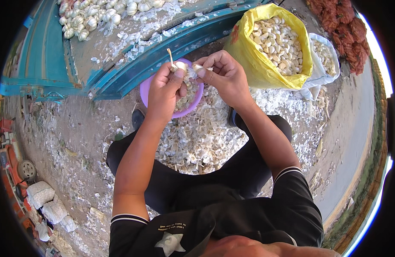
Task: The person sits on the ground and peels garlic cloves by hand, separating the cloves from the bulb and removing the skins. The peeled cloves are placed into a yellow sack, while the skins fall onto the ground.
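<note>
My left hand [168, 86] grips part of a garlic bulb [179, 66] with a dry stem that sticks up. Close to its right, my right hand [224, 78] pinches a garlic clove [198, 67] with papery skin between thumb and fingers. Both hands are over a purple plastic basin [197, 101], which holds cloves and bits of skin and is partly hidden by them. To the right stands an open yellow woven sack [234, 69] full of separated garlic cloves [276, 45].
Whole garlic bulbs [88, 19] lie on a blue metal truck bed [117, 78] in front. A white sack [334, 64] of cloves and red mesh bags [351, 35] are at the right. Garlic skins [200, 138] cover the ground between my legs. White sacks [41, 192] and an orange vehicle [14, 163] stand far left.
</note>
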Demonstrator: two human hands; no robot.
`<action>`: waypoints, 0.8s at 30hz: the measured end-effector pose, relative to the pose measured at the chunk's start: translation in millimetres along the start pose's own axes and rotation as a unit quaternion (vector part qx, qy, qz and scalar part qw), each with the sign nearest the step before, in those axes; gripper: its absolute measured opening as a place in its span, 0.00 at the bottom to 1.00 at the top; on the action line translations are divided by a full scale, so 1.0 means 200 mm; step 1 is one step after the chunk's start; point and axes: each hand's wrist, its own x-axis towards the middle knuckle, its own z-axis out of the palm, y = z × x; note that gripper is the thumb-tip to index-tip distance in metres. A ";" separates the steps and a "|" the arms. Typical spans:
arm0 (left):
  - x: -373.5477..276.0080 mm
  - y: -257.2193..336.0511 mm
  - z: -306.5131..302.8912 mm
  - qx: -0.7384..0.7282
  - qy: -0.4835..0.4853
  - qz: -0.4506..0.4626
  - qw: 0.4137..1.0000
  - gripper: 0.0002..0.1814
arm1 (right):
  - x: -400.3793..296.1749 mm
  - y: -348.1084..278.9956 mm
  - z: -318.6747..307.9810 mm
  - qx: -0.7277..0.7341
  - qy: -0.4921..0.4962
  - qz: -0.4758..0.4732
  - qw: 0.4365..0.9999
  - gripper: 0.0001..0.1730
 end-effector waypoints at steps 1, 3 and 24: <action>0.00 0.01 0.01 0.013 0.002 0.007 1.000 0.21 | 0.01 0.00 -0.02 0.046 0.002 0.025 0.999 0.21; -0.01 0.04 0.04 0.041 0.005 0.020 0.999 0.22 | 0.01 -0.02 -0.07 0.138 0.009 0.073 0.988 0.23; 0.04 -0.15 0.09 0.040 -0.036 -0.045 0.998 0.13 | -0.04 -0.52 -0.87 0.313 0.220 -0.125 0.916 0.29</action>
